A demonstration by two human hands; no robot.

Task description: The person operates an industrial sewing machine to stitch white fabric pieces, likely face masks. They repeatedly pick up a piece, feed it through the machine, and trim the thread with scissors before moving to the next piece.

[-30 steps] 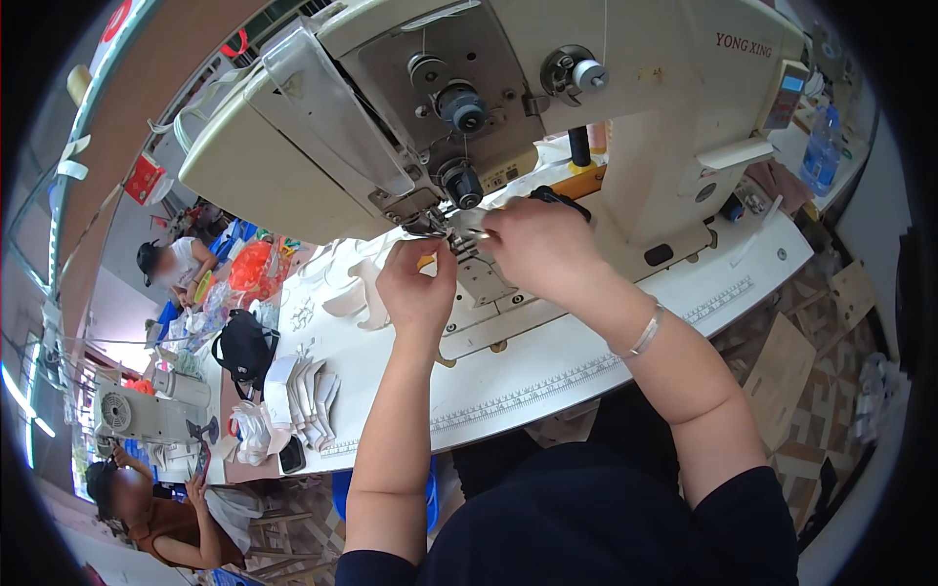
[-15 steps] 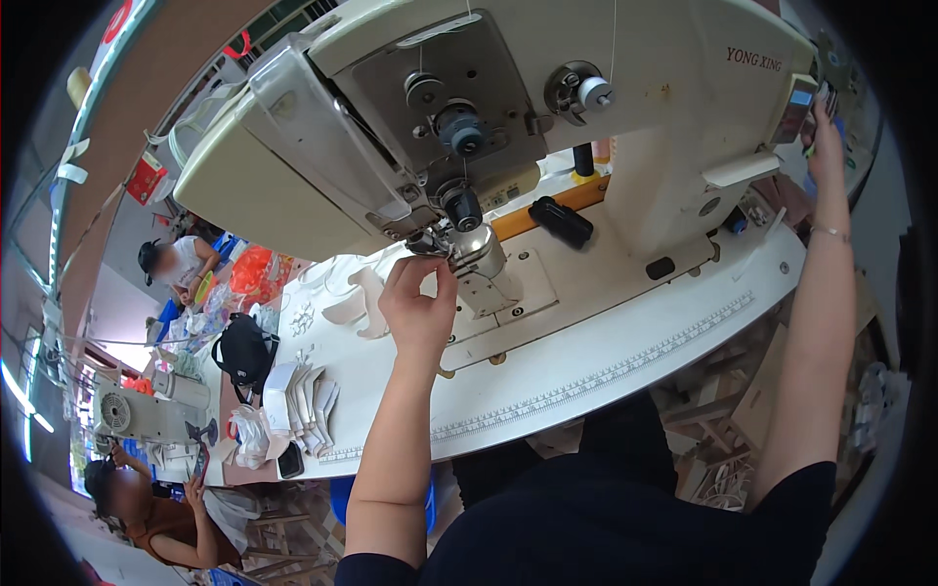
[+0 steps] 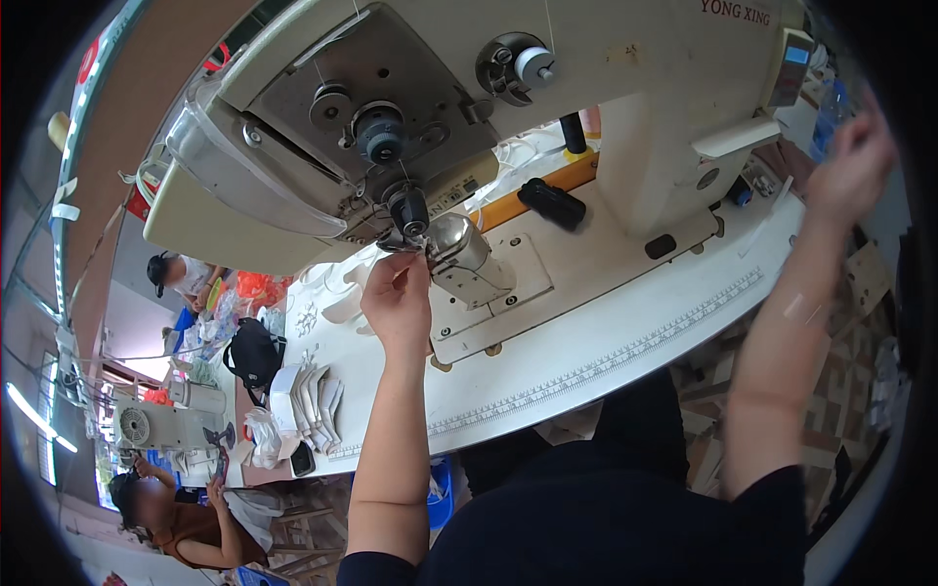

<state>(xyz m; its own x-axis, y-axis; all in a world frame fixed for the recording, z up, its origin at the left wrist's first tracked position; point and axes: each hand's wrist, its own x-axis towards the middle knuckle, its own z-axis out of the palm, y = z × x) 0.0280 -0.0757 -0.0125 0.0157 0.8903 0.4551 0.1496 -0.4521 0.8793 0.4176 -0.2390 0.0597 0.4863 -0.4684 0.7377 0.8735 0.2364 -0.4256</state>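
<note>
A large cream sewing machine (image 3: pixel 645 146) fills the upper part of the view. Under its needle and presser parts, beside the small metal-topped post (image 3: pixel 467 256), is my left hand (image 3: pixel 399 298). Its thumb and fingers are pinched together; what lies between them is too small or hidden to make out. A pale curved fabric piece (image 3: pixel 342 303) rests on the table just left of that hand. Far to the right, my right hand (image 3: pixel 852 171) is raised off the machine, near its small control panel (image 3: pixel 789 66), with its fingers smeared by motion.
A black cylindrical object (image 3: pixel 552 203) sits on the machine bed. A printed ruler (image 3: pixel 596 361) runs along the white table's front edge. Stacked pale pieces (image 3: pixel 308 400), a black bag (image 3: pixel 254 354) and a phone (image 3: pixel 303 459) lie left. Two people work farther left.
My right hand has come away from the panel at the machine's right end, moving outward and slightly nearer. My left hand stays by the needle. The view has shifted a little.
</note>
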